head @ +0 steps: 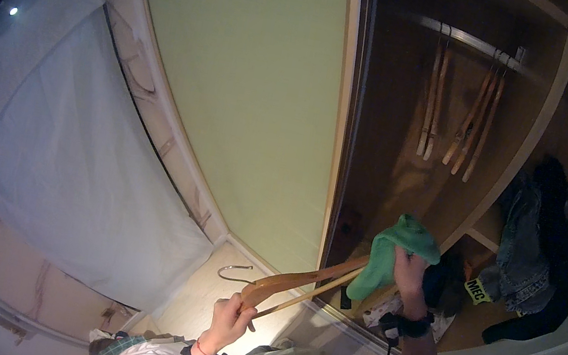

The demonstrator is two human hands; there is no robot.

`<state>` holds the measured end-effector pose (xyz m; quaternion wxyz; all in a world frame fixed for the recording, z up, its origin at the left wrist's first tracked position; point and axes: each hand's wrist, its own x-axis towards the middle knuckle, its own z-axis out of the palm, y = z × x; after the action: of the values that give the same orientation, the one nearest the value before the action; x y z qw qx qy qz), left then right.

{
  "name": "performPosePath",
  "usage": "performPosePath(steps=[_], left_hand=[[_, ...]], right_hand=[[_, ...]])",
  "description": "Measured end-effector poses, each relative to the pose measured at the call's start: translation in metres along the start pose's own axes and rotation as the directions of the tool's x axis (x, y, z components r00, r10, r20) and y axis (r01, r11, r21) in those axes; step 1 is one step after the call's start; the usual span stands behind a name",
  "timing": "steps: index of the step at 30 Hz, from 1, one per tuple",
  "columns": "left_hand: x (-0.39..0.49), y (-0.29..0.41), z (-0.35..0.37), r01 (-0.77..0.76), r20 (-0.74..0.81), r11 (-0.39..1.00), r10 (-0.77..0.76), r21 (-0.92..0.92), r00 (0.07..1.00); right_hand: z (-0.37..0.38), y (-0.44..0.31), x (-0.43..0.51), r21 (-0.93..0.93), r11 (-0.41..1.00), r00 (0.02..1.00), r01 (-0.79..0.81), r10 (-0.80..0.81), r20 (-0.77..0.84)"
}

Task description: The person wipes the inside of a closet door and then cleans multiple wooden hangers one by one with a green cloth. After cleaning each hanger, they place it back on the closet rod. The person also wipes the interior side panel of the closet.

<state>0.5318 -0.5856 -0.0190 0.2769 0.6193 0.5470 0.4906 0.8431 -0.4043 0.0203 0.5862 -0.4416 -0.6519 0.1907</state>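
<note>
A wooden clothes hanger (294,279) with a metal hook is held by my left hand (230,319) at its near shoulder, its thin lower bar under the same hand. My right hand (408,273) grips a green cloth (390,253), which drapes over and around the hanger's far end and hides it. The cloth hangs down on the near side of that end, and part of it spreads over my right fingers. The hook points to the left, away from the cloth.
Several wooden hangers (460,117) hang from a metal rail (468,38) in the open wardrobe. Jeans and dark clothes (525,248) lie in the right compartment. A pale green sliding door (245,74) stands ahead; a white curtain (87,160) covers the left side. Clothes (139,354) lie at lower left.
</note>
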Motion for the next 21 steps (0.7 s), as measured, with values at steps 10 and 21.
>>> performPosePath(steps=[10,21], left_hand=[[0.009,0.06,-0.026,-0.012,0.323,0.998,0.032,-0.063,0.946],[0.04,0.13,-0.002,-0.025,0.104,0.966,-0.001,0.256,0.995]], right_hand=[[-0.05,0.061,0.005,0.893,0.428,0.79,-0.138,0.591,-0.161],[-0.042,0.067,-0.034,0.342,0.773,0.767,-0.534,0.613,-0.189]])
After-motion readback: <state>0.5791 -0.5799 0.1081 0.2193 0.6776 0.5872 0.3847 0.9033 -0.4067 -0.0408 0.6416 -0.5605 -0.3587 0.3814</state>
